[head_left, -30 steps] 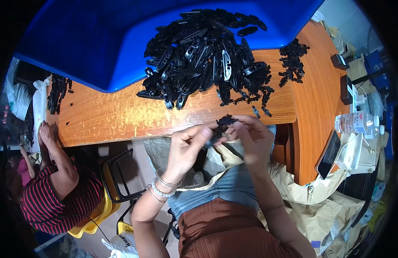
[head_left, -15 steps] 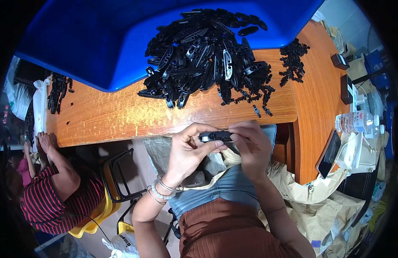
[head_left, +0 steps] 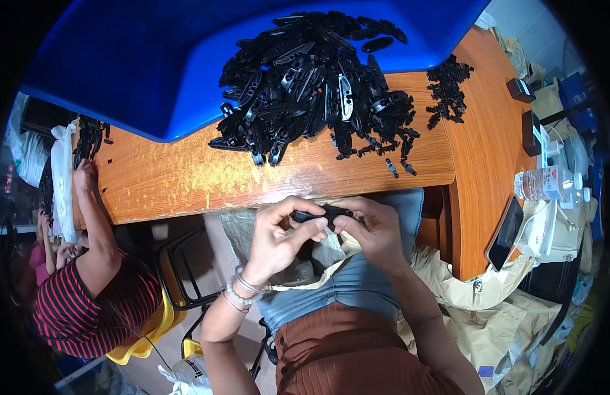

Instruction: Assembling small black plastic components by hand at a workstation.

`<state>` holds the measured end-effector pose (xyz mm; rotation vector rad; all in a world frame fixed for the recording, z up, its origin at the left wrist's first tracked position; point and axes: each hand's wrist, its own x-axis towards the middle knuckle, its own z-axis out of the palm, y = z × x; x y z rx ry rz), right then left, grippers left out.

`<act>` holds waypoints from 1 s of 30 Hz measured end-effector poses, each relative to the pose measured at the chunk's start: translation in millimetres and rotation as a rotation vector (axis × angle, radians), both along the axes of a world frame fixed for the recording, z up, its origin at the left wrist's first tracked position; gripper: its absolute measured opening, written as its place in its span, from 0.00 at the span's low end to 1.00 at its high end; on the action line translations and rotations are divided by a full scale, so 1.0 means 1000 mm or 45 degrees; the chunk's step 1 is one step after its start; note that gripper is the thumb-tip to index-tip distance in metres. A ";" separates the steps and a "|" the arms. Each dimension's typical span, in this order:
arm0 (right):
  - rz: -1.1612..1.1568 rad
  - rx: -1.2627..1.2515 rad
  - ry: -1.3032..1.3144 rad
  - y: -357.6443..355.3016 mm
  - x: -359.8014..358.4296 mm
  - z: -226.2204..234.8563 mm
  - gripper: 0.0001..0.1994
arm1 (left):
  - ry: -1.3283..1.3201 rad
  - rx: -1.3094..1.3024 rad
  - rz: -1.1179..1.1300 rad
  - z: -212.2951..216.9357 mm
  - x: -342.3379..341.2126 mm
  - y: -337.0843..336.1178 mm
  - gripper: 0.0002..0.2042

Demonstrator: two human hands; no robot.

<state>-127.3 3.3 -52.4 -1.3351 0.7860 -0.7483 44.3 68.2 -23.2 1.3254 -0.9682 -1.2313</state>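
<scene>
A black elongated part point(head_left: 306, 216) is held in the air just in front of the front edge of the bench point(head_left: 180, 171), near the middle of that edge and above the lap. Its left end is pinched between the thumb and the fingers of the left hand point(head_left: 275, 240), and its right end is held in the same way by the right hand point(head_left: 377, 234). Both grips are closed on the part, and the thumbs are near each other; fine details are covered by the fingers. Whether the fingertips touch the bench edge cannot be told. Under the hands, an open sack point(head_left: 326, 253) is seen on the lap. Behind the front edge, a strip of worn wood is left between the hands and the large pile of black parts point(head_left: 298, 92), which is spread from inside the blue bin point(head_left: 120, 72) onto the bench. At the right of this pile, small pieces point(head_left: 392, 168) are scattered nearer to the front edge. A separate cluster of small pieces point(head_left: 448, 92) is placed beyond the bin's right corner. By the right edge of the bench a phone point(head_left: 504, 234) is laid, well apart from the right hand.
</scene>
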 end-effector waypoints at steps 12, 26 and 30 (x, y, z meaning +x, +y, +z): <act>-0.416 -1.452 0.837 -0.084 0.005 -0.018 0.07 | -1.348 -0.420 -0.005 -0.006 0.027 -0.036 0.08; -0.461 -1.344 0.457 -0.063 0.003 -0.023 0.05 | -1.343 -0.283 0.243 -0.019 0.021 -0.060 0.13; -0.464 -0.714 0.325 -0.036 0.014 -0.017 0.05 | -0.090 0.074 0.243 -0.028 0.021 -0.040 0.08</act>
